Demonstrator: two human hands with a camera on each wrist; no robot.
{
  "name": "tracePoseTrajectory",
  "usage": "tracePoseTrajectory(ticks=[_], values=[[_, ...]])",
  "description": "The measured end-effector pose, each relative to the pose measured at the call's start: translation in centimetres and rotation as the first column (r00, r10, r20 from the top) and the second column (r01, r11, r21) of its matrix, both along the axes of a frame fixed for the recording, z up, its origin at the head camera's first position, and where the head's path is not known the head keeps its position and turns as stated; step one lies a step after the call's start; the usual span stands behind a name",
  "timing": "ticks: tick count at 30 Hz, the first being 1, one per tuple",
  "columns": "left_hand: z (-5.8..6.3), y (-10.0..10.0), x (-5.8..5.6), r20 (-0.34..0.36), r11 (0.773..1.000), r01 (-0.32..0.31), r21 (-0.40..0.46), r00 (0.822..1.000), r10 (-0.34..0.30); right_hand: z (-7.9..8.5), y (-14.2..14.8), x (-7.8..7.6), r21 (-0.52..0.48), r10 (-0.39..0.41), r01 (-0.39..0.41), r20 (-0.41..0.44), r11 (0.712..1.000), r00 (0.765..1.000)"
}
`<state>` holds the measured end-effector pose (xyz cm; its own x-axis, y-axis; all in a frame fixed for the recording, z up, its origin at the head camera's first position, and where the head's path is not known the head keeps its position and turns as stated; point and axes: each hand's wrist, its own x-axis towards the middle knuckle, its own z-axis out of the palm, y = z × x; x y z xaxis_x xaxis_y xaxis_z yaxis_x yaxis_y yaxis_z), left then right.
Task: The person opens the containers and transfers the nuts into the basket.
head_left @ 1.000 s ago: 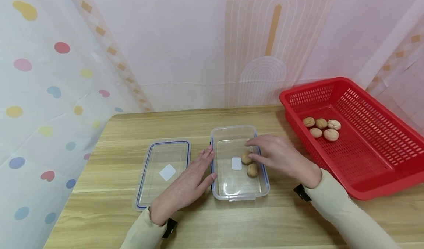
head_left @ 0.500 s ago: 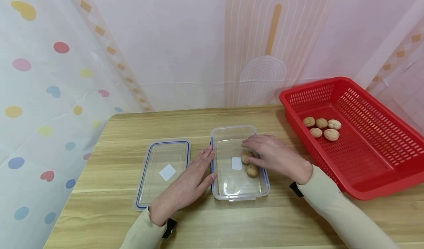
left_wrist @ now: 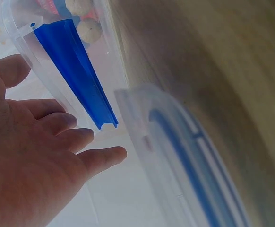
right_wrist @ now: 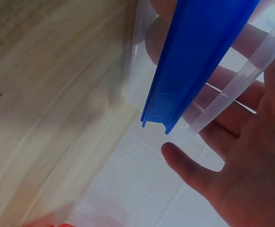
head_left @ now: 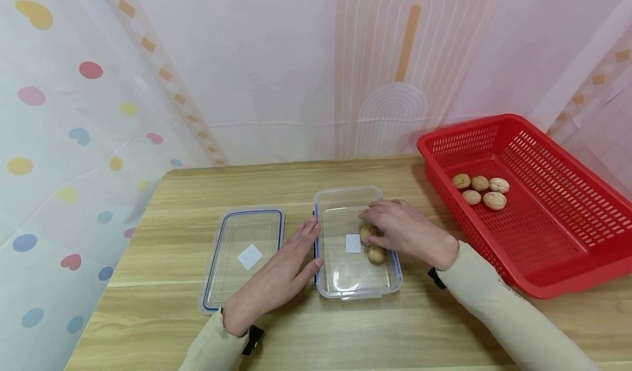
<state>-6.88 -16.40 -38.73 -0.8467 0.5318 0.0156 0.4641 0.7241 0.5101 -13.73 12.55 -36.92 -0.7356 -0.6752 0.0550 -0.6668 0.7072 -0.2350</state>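
Note:
A clear plastic food container (head_left: pixel 329 269) with blue side clips stands uncovered on the table. My left hand (head_left: pixel 276 277) rests its straight fingers against the container's left side; the left wrist view shows them beside the blue clip (left_wrist: pixel 76 71). Over the right wall reaches my right hand (head_left: pixel 407 231), its thumb and fingers about a walnut (head_left: pixel 366 232), pinching it on the container floor. The fingers partly cover this nut. Just below it lies a second walnut (head_left: pixel 377 254). Left of the container, the clear lid (head_left: pixel 242 228) with a blue seal lies flat.
A red plastic basket (head_left: pixel 548 291) sits at the right, with several walnuts (head_left: pixel 494 200) in its left part. The wooden table (head_left: pixel 163 250) meets a patterned cloth backdrop (head_left: pixel 276 85) behind. The basket's near wall stands close to the right forearm.
My right hand has moved left and farther over the container wall, its thumb and fingers closing about the upper walnut. The left hand stays against the container.

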Motion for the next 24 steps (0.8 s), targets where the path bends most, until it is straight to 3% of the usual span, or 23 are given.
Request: tracePoseTrajectory(ticks=[10, 24], values=[[-0.1, 0.0, 0.0, -0.005, 1.000, 0.001, 0.019, 1.000, -0.001, 0.2, -0.9, -0.5, 0.068, -0.029, 0.027, 0.031, 0.997, 0.999], [-0.1, 0.0, 0.0, -0.016, 1.000, 0.005, 0.017, 1.000, -0.004, 0.1, -1.1, -0.9, 0.041, 0.007, -0.010, 0.070, 0.999, 0.997]])
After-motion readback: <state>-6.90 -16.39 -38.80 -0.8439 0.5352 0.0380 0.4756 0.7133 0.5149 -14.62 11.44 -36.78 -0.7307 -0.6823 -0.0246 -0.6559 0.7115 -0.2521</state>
